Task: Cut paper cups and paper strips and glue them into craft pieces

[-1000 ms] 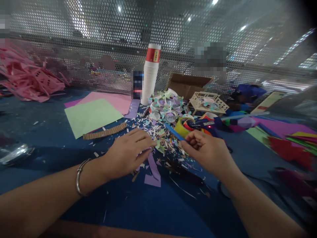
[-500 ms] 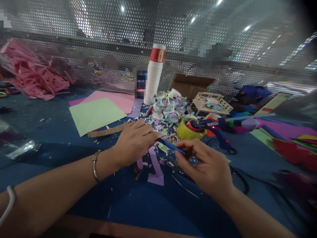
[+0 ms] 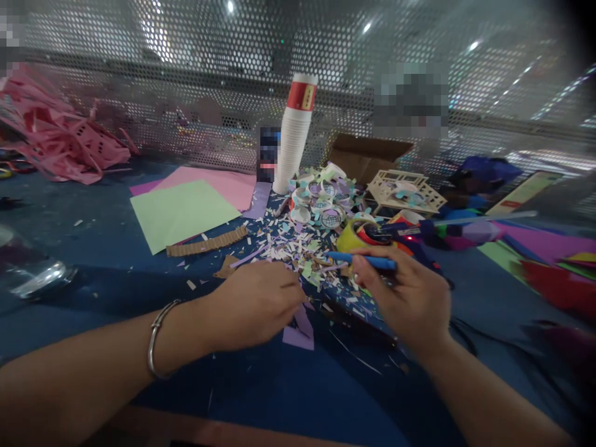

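A slim blue pen point(image 3: 344, 256) lies across the fingers of my right hand point(image 3: 410, 295), which is closed on it; its left end points over the paper scraps. My left hand point(image 3: 256, 304) is closed, low over the table, its fingertips at a folded purple paper strip point(image 3: 300, 338). Whether the fingers pinch that strip or something small is hidden. Several small paper scraps point(image 3: 284, 245) are strewn beyond both hands. Between the hands, a dark scissors-like tool point(image 3: 358, 320) rests on the table, too blurred to name surely.
A leaning stack of paper cups point(image 3: 295, 143) rises behind cut paper rings point(image 3: 326, 198). A glue gun point(image 3: 410, 231) rests by a yellow tape roll point(image 3: 351, 238). Green paper point(image 3: 186, 211), corrugated cardboard point(image 3: 209, 242) and a clear container point(image 3: 32, 267) are leftward.
My left hand has come off the blue pen and moved down and nearer to me. My right hand now holds the pen alone, raised slightly and further right.
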`<state>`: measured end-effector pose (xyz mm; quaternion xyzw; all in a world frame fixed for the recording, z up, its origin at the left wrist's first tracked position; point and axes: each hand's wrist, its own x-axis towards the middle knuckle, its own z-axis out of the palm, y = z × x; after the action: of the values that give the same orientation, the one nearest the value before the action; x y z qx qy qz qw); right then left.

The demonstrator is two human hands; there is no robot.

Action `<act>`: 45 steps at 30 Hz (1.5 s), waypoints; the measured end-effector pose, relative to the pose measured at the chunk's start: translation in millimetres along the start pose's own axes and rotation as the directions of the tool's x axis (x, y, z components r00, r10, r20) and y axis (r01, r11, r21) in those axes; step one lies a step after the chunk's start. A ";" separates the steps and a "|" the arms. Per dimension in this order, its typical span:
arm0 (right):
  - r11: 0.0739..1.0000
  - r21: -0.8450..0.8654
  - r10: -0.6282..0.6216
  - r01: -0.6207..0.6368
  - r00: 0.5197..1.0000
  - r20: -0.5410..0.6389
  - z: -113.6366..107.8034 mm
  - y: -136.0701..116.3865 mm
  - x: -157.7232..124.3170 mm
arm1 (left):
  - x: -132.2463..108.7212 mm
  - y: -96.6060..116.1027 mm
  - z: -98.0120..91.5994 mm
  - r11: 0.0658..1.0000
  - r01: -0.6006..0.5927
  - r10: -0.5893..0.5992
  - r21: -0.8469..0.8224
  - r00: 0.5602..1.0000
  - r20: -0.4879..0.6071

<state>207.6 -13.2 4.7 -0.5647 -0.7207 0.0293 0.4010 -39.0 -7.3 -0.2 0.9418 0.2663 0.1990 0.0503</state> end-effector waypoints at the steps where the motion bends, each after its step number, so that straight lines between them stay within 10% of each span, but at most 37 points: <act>1: 0.999 0.017 0.028 -0.028 0.999 -0.017 0.5 4.4 2.7 | -1.7 2.6 3.3 1.000 -0.028 0.028 0.000 0.999 0.041; 8: 0.941 0.296 0.200 -0.167 0.976 -0.085 5.0 15.4 6.3 | -6.0 18.5 25.7 0.983 -0.112 0.079 0.144 0.973 0.216; 18: 0.971 0.239 -0.100 0.028 0.950 0.296 19.9 -5.8 -6.5 | -5.0 32.9 31.8 0.966 -0.096 0.057 0.239 0.984 0.167; 45: 0.961 0.260 -0.184 0.095 0.921 0.343 35.3 2.1 -7.8 | -5.6 34.8 31.5 0.977 0.009 -0.073 0.211 0.952 0.297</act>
<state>188.0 -4.5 -24.4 -0.4441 -0.8123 0.1906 0.3265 -14.0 -39.6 -24.1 0.9555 0.2942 0.0225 -0.0038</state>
